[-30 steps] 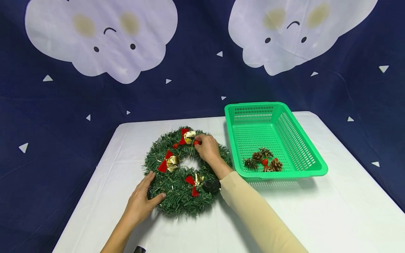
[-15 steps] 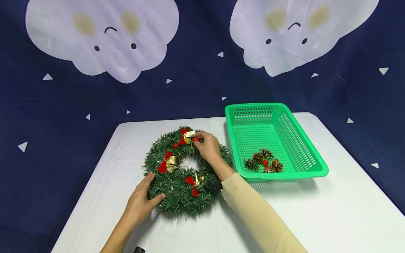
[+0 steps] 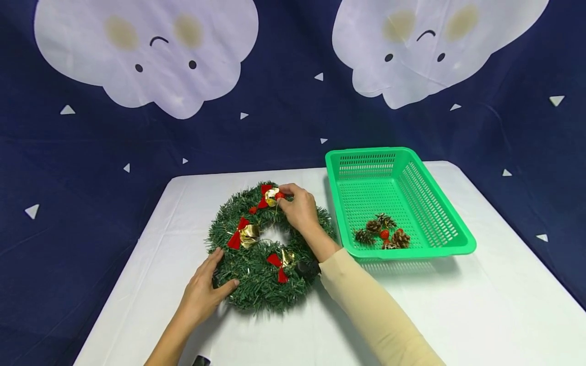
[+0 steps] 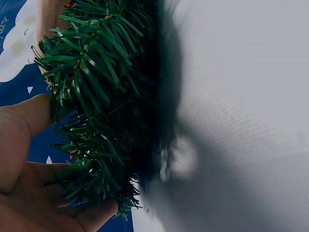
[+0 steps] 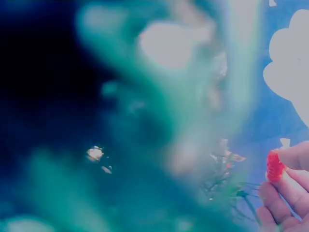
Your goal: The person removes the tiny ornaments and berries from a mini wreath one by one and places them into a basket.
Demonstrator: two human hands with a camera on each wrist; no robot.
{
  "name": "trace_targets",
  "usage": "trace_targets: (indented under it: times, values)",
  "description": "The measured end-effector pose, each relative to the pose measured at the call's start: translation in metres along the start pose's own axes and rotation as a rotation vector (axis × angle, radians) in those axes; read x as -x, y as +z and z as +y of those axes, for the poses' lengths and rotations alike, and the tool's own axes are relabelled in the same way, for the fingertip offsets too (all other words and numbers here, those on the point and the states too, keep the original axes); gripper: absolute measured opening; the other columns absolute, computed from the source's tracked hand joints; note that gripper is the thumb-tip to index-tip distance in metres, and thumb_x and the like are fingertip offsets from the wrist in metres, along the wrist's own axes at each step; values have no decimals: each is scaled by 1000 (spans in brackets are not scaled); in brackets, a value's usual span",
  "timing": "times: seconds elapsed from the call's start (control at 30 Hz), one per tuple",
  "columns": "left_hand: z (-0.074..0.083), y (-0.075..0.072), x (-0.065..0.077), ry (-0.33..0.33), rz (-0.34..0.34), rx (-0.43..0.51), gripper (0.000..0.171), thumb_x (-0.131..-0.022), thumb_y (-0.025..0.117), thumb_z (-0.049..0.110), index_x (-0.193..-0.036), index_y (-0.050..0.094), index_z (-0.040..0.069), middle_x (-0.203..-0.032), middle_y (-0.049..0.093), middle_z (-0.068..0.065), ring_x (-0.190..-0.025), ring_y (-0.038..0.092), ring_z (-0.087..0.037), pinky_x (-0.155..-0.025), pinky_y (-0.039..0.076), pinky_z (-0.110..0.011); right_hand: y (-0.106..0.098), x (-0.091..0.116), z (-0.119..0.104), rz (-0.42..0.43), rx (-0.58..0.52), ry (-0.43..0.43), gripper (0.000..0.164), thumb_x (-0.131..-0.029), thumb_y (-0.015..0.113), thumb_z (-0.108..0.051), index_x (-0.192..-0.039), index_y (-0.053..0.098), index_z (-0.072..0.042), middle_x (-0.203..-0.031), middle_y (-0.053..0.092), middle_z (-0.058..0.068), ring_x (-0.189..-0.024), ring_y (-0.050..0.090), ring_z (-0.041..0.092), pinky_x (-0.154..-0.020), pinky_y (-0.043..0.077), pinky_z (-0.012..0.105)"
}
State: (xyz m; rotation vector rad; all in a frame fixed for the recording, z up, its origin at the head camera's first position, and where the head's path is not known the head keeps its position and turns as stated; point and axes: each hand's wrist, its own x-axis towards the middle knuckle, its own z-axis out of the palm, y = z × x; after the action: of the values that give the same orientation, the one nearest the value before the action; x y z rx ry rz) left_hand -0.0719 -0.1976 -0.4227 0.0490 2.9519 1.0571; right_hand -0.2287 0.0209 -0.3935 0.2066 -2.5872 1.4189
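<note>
A green wreath [image 3: 256, 284] with red-and-gold bows lies on the table. My right hand [image 3: 300, 209] is over its far right part. Its thumb and fingertips pinch a bumpy red berry [image 3: 280, 195] close beside the top bow [image 3: 265, 197]; the berry [image 5: 274, 166] also shows in the right wrist view. A smaller red berry [image 3: 253, 210] sits in the greenery left of it. My left hand [image 3: 203, 292] rests against the wreath's near left edge, thumb and fingers spread. In the left wrist view the left hand's fingers [image 4: 96, 215] lie along the bristly outer side.
A green plastic basket [image 3: 458, 239] stands right of the wreath, holding several pine cones [image 3: 400, 239] and red berries [image 3: 384, 234]. A black object [image 3: 201, 361] shows at the table's front edge. Dark blue cloth with clouds hangs behind the white-covered table [image 3: 480, 315].
My right hand has shifted slightly away from me and left with the red berry, up against the top bow. The left hand and the basket have stayed in place.
</note>
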Motion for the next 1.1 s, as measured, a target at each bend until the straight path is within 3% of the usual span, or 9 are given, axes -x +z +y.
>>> trace_targets:
  times: [0.23, 0.47, 0.6, 0.87, 1.1]
  values:
    - [0, 0, 0, -1, -6, -6, 81, -85, 67, 35, -149, 26, 6, -157, 21, -15, -141, 23, -43, -108, 24, -66, -11, 1, -14, 22, -20, -38, 29, -87, 67, -20, -116, 66, -17, -114, 69, 3, -91, 66, 23, -80, 52, 39]
    - [0, -1, 0, 2, -5, -5, 80, -85, 67, 34, -148, 27, 6, -157, 21, -15, -140, 23, -44, -107, 24, -66, -29, 4, -28, 49, -80, -74, 28, -86, 66, -17, -114, 67, -16, -113, 70, 4, -109, 63, 22, -92, 50, 40]
    - [1, -1, 0, 8, 1, -1, 80, -85, 68, 34, -148, 27, 5, -157, 22, -15, -140, 23, -44, -108, 24, -66, -44, 6, -32, 56, -136, -89, 29, -86, 66, -15, -115, 66, -12, -114, 69, 7, -110, 62, 23, -93, 50, 39]
    - [-1, 1, 0, 7, 5, 4, 81, -85, 68, 34, -148, 27, 5, -157, 22, -15, -140, 23, -44, -108, 24, -66, -86, 14, -21, 30, -91, -69, 30, -86, 67, -17, -116, 65, -12, -114, 69, 9, -109, 63, 24, -95, 50, 40]
    - [-2, 1, 0, 8, 4, 3, 81, -85, 68, 33, -148, 27, 5, -157, 22, -15, -140, 23, -43, -108, 23, -66, -123, 23, 2, -18, -13, 3, 32, -87, 67, -17, -118, 64, -11, -116, 69, 9, -111, 63, 27, -87, 54, 40]
